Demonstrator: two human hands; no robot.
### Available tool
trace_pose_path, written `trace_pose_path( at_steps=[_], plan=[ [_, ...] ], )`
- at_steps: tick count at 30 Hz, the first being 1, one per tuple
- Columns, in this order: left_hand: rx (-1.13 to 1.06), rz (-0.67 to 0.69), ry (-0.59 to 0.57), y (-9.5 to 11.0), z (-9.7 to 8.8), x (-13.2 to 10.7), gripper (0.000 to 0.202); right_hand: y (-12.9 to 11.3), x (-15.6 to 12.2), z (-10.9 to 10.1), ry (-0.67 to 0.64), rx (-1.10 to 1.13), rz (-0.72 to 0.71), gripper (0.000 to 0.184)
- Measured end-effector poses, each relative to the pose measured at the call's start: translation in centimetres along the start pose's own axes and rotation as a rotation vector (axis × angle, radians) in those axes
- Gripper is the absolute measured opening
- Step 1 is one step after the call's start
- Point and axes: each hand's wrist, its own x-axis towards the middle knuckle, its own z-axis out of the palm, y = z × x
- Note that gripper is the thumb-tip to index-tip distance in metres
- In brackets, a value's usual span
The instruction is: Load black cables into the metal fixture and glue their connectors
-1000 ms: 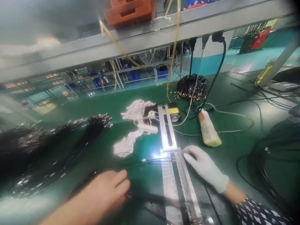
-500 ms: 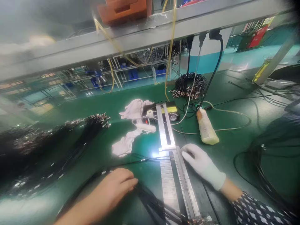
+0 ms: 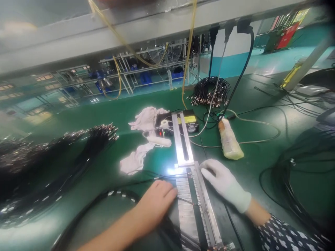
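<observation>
My bare left hand [image 3: 159, 198] is closed on a thin black cable [image 3: 187, 201], whose tip sticks out to the right over a slotted metal fixture [image 3: 185, 212]. Another black cable lies across the fixture higher up, beside a bright white light. A white glove covers my right hand [image 3: 222, 179]; its thumb and fingertips close on the edge of the metal rail [image 3: 206, 205] along the fixture's right side. Below my left hand, a bundle of black cables [image 3: 175, 232] runs across the fixture's near end, partly hidden by the hand.
Black cable bundles [image 3: 86, 164] lie at left, with a coil [image 3: 209, 91] behind. White gloves [image 3: 148, 118], a black box [image 3: 192, 122] and a wrapped bottle-shaped thing [image 3: 231, 141] stand beyond the fixture. Plugged cords hang from an overhead beam [image 3: 157, 26].
My left hand has moved right to the fixture's left edge, and a cable tip now shows beyond its fingers. My right hand stays at the rail. The view has shifted slightly.
</observation>
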Motion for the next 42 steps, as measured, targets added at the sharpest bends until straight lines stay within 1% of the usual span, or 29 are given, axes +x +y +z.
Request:
trace_pose_path(
  at_steps=[2, 6, 8, 11, 15, 20, 25, 30, 34, 37, 42],
  plan=[
    [-0.061, 0.02, 0.035, 0.1, 0.1, 0.3, 0.024, 0.0, 0.1, -0.1, -0.006, 0.0, 0.005, 0.022],
    [-0.206, -0.064, 0.16, -1.0, 0.4, 0.7, 0.024, 0.0, 0.2, -0.1, -0.013, 0.002, 0.016, 0.022],
    [-0.238, -0.093, 0.199, -1.4, 0.6, 1.1, 0.023, 0.0, 0.2, -0.1, -0.014, -0.002, 0.022, 0.021],
    [-0.187, -0.08, 0.19, -1.9, 1.1, 1.7, 0.028, 0.2, 0.2, 0.1, -0.018, -0.007, 0.029, 0.02],
    [-0.111, -0.013, 0.203, -2.6, 1.1, 2.2, 0.035, 0.3, 0.1, 0.2, -0.018, -0.008, 0.035, 0.017],
    [-0.136, 0.036, 0.199, -3.8, 0.6, 2.4, 0.035, 0.3, 0.1, 0.2, -0.027, -0.002, 0.043, 0.017],
    [-0.198, 0.05, 0.189, -4.1, 0.6, 2.9, 0.032, 0.1, 0.2, 0.0, -0.036, 0.003, 0.043, 0.017],
    [-0.28, 0.034, 0.168, -3.9, 1.0, 3.1, 0.027, 0.0, 0.2, 0.0, -0.03, 0.005, 0.034, 0.016],
    [-0.224, 0.01, 0.204, -3.1, 1.6, 2.4, 0.025, 0.1, 0.3, 0.1, -0.03, 0.005, 0.031, 0.016],
    [-0.147, -0.012, 0.227, -2.1, 1.7, 1.5, 0.028, 0.0, 0.3, 0.1, -0.027, 0.006, 0.03, 0.016],
    [-0.079, -0.012, 0.124, -0.4, 1.5, 0.3, 0.039, 0.1, 0.3, 0.0, -0.028, 0.009, 0.029, 0.016]
  ],
)
